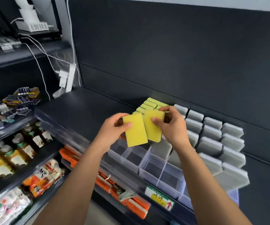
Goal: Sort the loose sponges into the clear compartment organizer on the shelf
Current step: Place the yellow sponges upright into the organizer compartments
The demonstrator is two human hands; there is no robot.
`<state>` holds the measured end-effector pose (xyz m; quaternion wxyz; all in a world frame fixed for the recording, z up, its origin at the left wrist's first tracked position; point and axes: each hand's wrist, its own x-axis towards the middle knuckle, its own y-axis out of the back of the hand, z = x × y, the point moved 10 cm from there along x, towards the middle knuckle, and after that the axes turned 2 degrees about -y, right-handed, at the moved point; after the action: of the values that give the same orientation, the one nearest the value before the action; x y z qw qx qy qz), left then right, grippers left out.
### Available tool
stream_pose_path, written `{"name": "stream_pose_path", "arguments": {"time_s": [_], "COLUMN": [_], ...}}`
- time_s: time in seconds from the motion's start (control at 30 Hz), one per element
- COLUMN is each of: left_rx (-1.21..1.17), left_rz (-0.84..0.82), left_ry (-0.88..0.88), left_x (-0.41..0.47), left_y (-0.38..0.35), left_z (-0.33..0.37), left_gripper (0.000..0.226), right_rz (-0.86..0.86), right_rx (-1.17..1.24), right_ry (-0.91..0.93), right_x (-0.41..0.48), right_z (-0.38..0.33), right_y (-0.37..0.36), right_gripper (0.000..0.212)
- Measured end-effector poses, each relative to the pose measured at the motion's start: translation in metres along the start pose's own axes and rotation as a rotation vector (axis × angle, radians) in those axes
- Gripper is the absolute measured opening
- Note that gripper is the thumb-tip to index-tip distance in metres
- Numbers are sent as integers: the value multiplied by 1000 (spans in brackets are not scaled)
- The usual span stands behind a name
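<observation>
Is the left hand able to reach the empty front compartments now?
Probably yes. The left hand holds a yellow sponge just above the empty compartments, and nothing lies between them.

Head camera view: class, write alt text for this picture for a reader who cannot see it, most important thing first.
A person's left hand and right hand each hold a yellow sponge, left sponge and right sponge, above a clear compartment organizer on a dark shelf. Yellow sponges fill its far compartments, grey sponges its right side; near compartments are empty.
</observation>
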<state>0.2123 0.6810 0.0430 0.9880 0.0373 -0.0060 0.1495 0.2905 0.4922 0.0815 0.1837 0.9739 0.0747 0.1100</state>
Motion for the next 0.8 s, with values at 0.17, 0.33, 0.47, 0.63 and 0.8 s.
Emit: {"name": "stream_pose_path", "arguments": {"time_s": [0.17, 0.33, 0.47, 0.63, 0.8], "left_rx": [94, 261, 303, 366, 467], "left_rz": [-167, -258, -299, -333, -292], "left_ry": [-44, -124, -161, -196, -261], "left_x": [49, 84, 101, 109, 115], "left_y": [3, 1, -5, -15, -18], "left_z": [2, -1, -3, -6, 0], "left_gripper": [29, 37, 37, 36, 34], "right_rz": [65, 68, 53, 28, 38], "right_rx": [-171, -327, -444, -530, -585], "right_ry": [-68, -108, -179, -204, -191], "right_x": [21, 30, 32, 33, 38], "right_z": [0, 4, 17, 25, 19], "right_y": [-15, -25, -29, -35, -35], "right_gripper": [41, 36, 34, 35, 35]}}
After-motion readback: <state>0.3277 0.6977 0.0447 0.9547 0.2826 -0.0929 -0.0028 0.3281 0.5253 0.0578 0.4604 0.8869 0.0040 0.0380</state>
